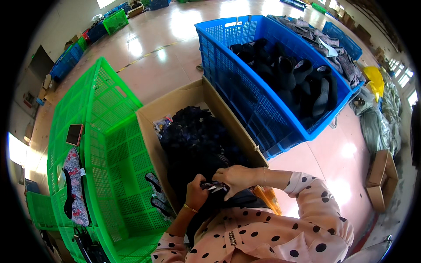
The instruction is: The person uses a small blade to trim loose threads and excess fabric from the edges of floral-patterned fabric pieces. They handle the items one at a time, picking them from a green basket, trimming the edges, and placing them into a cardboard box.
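Observation:
Close to my body, my left hand (196,193) and my right hand (236,177) are both closed on a small dark patterned fabric piece (215,187) with light spots along its edge. Their fingers nearly meet, with the piece pinched between them. Just beyond the hands stands an open cardboard box (151,103), with a heap of black fabric scraps (197,131) in it. A small clear packet (163,122) lies at the heap's left side. Dark cloth hangs below the held piece across my lap, and its full shape is hidden.
Left of the box is a green crate (98,101), with a phone (74,134) and a floral fabric piece (76,188) on top. Grey patterned pieces (158,195) lie inside it. A blue crate (254,101) of black shoe-like pieces (302,83) stands right. A small carton (381,179) sits farther right.

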A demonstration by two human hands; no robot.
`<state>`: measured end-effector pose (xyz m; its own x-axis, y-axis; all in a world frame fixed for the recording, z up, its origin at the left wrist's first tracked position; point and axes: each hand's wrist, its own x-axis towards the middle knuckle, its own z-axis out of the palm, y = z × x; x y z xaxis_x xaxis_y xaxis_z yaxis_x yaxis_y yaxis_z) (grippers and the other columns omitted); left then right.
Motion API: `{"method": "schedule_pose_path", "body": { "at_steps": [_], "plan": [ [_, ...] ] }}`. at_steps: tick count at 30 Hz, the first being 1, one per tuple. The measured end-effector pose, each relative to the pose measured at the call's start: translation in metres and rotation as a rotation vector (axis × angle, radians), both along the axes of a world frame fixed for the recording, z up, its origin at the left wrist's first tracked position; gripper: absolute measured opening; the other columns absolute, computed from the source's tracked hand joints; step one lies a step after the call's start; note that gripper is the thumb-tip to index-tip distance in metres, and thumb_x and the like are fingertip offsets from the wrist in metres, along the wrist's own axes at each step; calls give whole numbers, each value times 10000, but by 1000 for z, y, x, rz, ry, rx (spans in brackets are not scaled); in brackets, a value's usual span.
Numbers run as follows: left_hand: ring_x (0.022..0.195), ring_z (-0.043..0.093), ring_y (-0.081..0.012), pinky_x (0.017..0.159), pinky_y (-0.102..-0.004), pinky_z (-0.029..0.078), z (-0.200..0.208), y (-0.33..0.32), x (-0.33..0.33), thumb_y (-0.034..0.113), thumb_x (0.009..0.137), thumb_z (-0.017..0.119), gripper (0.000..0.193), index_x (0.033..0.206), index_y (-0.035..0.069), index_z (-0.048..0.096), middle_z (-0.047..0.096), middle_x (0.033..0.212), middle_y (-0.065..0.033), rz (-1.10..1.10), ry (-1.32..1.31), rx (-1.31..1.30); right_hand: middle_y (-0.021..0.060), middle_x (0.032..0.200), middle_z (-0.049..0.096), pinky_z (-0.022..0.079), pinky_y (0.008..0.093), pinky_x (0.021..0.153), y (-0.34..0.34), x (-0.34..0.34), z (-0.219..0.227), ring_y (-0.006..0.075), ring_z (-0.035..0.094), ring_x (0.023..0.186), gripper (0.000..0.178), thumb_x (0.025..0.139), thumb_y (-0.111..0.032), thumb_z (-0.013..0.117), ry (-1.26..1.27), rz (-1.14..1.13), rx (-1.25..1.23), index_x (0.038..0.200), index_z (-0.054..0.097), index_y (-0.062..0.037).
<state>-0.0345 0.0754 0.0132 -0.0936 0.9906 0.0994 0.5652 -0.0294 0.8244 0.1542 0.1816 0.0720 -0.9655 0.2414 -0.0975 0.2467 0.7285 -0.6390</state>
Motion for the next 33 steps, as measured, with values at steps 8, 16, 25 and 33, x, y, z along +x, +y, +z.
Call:
{"method": "schedule_pose_path", "body": {
  "at_steps": [8, 16, 25, 33],
  "plan": [
    [696, 607, -408, 588, -400, 488, 0, 10, 3, -65, 687, 620, 197, 825, 10, 501, 567, 714, -206, -17, -10, 65, 158, 975, 579, 509, 404, 749, 1, 12, -19, 341, 611, 882, 609, 687, -354, 801, 96, -59, -46, 1130, 547, -22],
    [729, 623, -351, 644, -354, 501, 13, 7, -10, 15, 724, 683, 276, 943, 11, 515, 583, 804, -181, -184, -87, -31, 162, 883, 582, 487, 399, 700, 0, 14, -35, 343, 605, 833, 465, 738, -341, 786, 160, -147, -229, 997, 573, -19],
    [977, 575, -347, 849, -371, 480, 35, 5, -29, 154, 642, 856, 664, 1162, 8, 471, 550, 1072, -184, -471, 14, -42, 158, 885, 593, 486, 394, 691, 9, 14, -37, 341, 615, 830, 411, 750, -320, 787, 163, -155, -276, 941, 585, -18],
    [941, 569, -393, 827, -410, 474, 20, 21, -20, 35, 614, 800, 569, 1097, 16, 501, 558, 1016, -190, -229, 136, 125, 110, 865, 581, 484, 413, 676, 27, -2, -39, 338, 613, 824, 326, 764, -310, 755, 162, -250, 13, 919, 575, -88]
  ]
}}
